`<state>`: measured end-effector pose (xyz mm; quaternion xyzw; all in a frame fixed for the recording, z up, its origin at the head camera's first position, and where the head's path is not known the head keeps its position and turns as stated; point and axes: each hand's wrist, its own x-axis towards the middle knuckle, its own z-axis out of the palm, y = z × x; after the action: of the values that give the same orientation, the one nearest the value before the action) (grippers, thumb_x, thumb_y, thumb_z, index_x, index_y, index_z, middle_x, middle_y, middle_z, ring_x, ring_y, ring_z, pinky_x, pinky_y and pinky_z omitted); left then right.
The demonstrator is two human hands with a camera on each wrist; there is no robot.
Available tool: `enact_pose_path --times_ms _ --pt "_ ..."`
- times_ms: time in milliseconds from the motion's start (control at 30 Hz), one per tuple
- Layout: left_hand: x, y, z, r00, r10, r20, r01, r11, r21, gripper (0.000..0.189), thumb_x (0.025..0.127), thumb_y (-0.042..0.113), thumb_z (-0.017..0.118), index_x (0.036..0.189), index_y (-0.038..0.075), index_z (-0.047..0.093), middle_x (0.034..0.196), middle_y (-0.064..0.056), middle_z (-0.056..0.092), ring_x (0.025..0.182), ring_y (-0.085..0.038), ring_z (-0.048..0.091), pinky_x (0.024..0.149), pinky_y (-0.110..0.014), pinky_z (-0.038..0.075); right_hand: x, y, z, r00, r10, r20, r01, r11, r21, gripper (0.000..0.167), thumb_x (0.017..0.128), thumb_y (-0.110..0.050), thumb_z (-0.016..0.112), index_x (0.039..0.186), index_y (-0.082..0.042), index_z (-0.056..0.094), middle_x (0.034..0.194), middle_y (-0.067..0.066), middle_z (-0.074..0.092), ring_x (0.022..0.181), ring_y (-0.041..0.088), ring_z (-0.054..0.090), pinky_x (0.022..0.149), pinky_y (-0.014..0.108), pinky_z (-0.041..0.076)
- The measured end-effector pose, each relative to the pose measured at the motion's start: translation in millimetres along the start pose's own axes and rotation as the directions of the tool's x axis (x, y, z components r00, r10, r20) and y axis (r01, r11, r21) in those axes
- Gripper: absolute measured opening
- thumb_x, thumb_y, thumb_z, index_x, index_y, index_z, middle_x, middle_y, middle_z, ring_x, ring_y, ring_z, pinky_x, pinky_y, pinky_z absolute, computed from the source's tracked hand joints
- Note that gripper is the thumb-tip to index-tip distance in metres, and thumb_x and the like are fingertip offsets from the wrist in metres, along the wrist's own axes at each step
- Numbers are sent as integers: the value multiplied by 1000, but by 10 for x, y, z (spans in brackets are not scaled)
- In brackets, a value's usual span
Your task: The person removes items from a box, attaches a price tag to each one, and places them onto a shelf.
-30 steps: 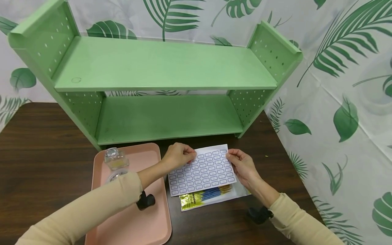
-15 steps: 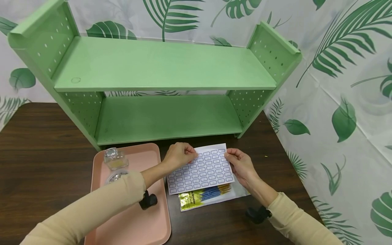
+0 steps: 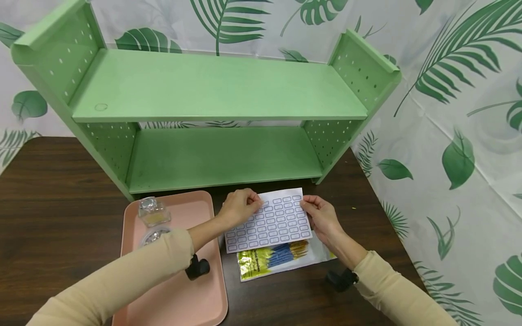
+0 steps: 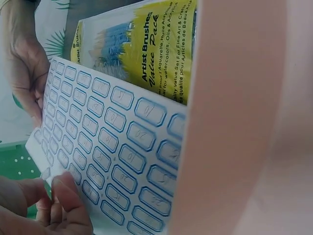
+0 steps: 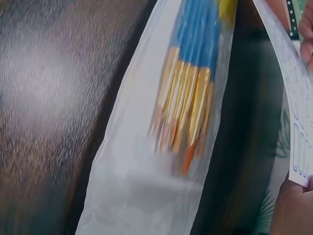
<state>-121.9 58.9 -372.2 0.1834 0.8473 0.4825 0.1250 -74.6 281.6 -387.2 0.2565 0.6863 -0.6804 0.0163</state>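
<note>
A white sheet of blue-framed sticker labels (image 3: 271,224) is held up over the table, several of its labels bearing handwritten numbers. My right hand (image 3: 325,220) pinches its right edge between thumb and fingers. At the top edge, my left hand (image 3: 238,209) has curled fingers and thumb on a label in the upper row; whether that label is lifting cannot be seen. In the left wrist view, the left fingertips (image 4: 63,188) meet at the sheet's edge. Below the sheet lies a clear-and-yellow pack of artist brushes (image 3: 281,259), partly covered by it.
A pink tray (image 3: 191,294) lies to the left under my left forearm. It carries a glass bottle (image 3: 154,213) and a round clear item (image 3: 155,234), partly hidden by the sleeve. A green two-level shelf (image 3: 228,156) stands behind, near the patterned wall cloth.
The sheet has risen slightly and its lower edge has moved away, uncovering more of the brush pack. Both hands keep nearly the same places on it.
</note>
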Motion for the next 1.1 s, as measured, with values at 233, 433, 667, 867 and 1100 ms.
enact_pose_path --times_ms 233,433,667,867,1100 --pt "-25 -35 -40 995 -84 55 92 982 -164 8 90 11 62 90 3 63 74 -5 68 74 -23 67 60 -22 50 220 -3 -175 998 49 -50 -49 999 0 16 95 -7 52 110 -3 52 86 -5 56 71 4 54 59 17 46" --pt "-69 -82 -85 990 -108 87 125 967 -221 9 88 9 65 91 1 63 76 -6 70 77 -24 69 68 -32 56 417 26 -275 997 53 -61 -56 997 -53 24 96 -6 50 118 3 50 87 -2 56 69 5 55 59 19 47" --pt "-92 -120 -124 988 -97 119 127 954 -270 10 86 6 66 94 -1 66 84 -15 72 76 -21 69 72 -35 56 552 13 -305 998 32 -60 -40 989 -140 26 95 -7 52 119 3 54 93 3 57 73 9 56 62 21 47" --pt "-100 -145 -106 980 -127 154 169 937 -307 11 85 1 66 95 -2 69 88 -17 72 76 -17 70 74 -35 56 608 48 -333 998 -37 -47 24 964 -265 37 96 -2 47 131 8 46 111 13 57 84 8 55 70 17 47" --pt "-109 -145 -110 980 -116 163 158 948 -277 8 85 5 67 90 -1 69 85 -17 71 76 -21 70 69 -31 56 346 2 -238 977 -206 57 211 887 -411 30 96 -4 49 124 7 53 119 23 55 100 18 53 81 21 47"
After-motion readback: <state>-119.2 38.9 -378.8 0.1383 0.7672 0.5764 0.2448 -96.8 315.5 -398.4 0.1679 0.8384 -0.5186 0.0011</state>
